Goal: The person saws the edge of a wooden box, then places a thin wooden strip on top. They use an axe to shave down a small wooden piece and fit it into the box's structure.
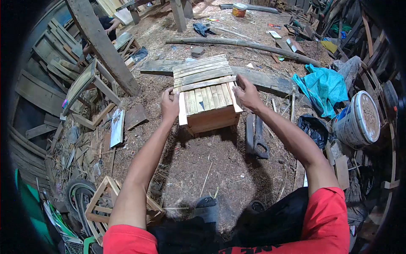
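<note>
A small wooden box stands on the dirt floor in front of me, with a front of narrow upright slats and a sloping slatted top. My left hand grips its left upper edge, fingers curled over the corner. On the opposite side, my right hand holds the right upper edge, thumb toward the front. Both arms are stretched forward around the box. Just right of the box, a handsaw lies on the ground.
A wooden post leans at the upper left, near another person. A white bucket and turquoise tarp are at right. Behind the box lies a plank. A wooden frame sits lower left.
</note>
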A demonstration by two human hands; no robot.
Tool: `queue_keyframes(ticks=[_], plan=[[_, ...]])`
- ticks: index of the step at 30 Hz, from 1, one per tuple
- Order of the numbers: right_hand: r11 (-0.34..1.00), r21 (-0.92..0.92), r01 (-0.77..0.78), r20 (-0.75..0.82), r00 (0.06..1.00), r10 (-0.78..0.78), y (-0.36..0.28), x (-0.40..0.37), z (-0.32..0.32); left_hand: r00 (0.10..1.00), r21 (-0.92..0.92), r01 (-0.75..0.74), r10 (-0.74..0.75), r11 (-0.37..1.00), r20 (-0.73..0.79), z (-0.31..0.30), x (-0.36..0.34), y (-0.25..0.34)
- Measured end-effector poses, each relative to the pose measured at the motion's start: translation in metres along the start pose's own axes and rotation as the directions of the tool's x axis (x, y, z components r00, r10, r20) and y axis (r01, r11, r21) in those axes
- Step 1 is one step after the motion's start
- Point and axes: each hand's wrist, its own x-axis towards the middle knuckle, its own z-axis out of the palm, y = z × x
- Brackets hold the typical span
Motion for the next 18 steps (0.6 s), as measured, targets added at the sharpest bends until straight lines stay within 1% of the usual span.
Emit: queue_keyframes(ticks=[1,2,5,6,8,9,10,11,13,14,17,18], plan=[[1.000,-0.005,0.023,0.022,1.000,-0.022,0.000,0.001,0.001,1.000,0.005,-0.008,0.008,1.000,-0.002,0.001,0.001,-0.002],[0.994,-0.101,0.045,0.092,0.995,-0.035,0.001,0.004,0.002,1.000,0.011,-0.017,0.017,1.000,-0.002,0.002,0.002,-0.005],[0.988,-0.152,-0.015,0.170,0.985,0.041,-0.029,-0.006,-0.003,1.000,0.002,0.014,-0.014,1.000,-0.010,0.005,0.004,-0.012],[0.989,-0.146,-0.026,0.228,0.972,0.059,-0.029,-0.006,-0.005,1.000,0.002,0.025,-0.025,1.000,-0.009,0.005,0.005,-0.012],[0.984,-0.172,0.039,0.222,0.975,0.000,-0.014,-0.001,0.000,0.999,0.003,0.052,-0.052,0.999,-0.009,0.006,0.005,-0.014],[0.981,-0.183,0.070,0.219,0.975,-0.028,-0.013,0.000,0.002,0.999,0.017,0.035,-0.036,0.999,0.003,0.006,0.006,-0.015],[0.989,-0.144,0.016,0.258,0.966,0.022,-0.012,0.000,0.000,1.000,0.031,0.018,-0.019,0.999,0.015,0.005,0.007,-0.015],[0.988,-0.149,0.050,0.250,0.968,-0.011,-0.011,0.001,0.002,1.000,0.045,-0.001,0.000,0.999,0.028,0.004,0.008,-0.016],[0.980,-0.162,0.118,0.234,0.969,-0.078,-0.005,0.001,0.005,1.000,0.053,0.022,-0.022,0.998,-0.002,0.003,0.005,-0.007],[0.988,-0.122,0.096,0.244,0.968,-0.064,-0.002,0.000,0.006,0.999,0.056,0.033,-0.033,0.998,-0.014,0.003,0.003,-0.003],[0.968,-0.225,0.109,0.166,0.983,-0.072,-0.005,-0.005,0.008,0.998,0.020,0.057,-0.057,0.998,-0.007,0.005,0.002,-0.007],[0.976,-0.203,0.079,0.172,0.984,-0.044,-0.009,-0.007,0.007,0.998,0.006,0.057,-0.057,0.998,-0.001,0.004,0.001,-0.006]])
